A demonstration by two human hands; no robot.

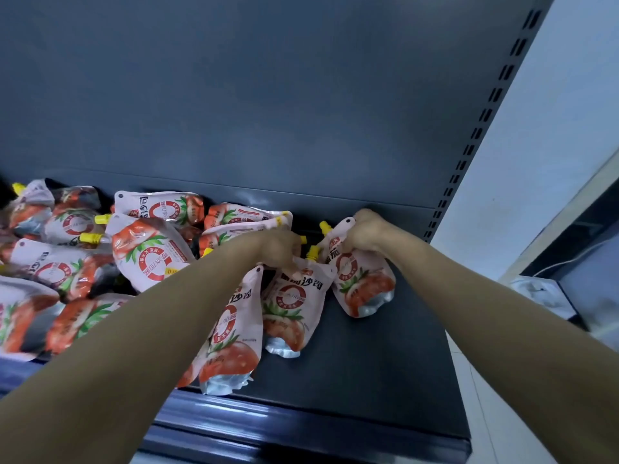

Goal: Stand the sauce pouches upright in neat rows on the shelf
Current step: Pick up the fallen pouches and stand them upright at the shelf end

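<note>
Gripping pouch tops: left hand (pixel 274 249) grip closed on the middle pouch (pixel 288 306), right hand (pixel 365 229) grip closed on the right pouch (pixel 363 283), both upright on the shelf (pixel 385 363) beside a toppled pile (pixel 83 256).

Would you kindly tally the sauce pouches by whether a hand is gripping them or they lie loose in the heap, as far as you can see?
Pouches gripped by the left hand: 2
Pouches gripped by the right hand: 1
Loose pouches in the heap: about 10; overlaps hide some
Total: about 13
</note>
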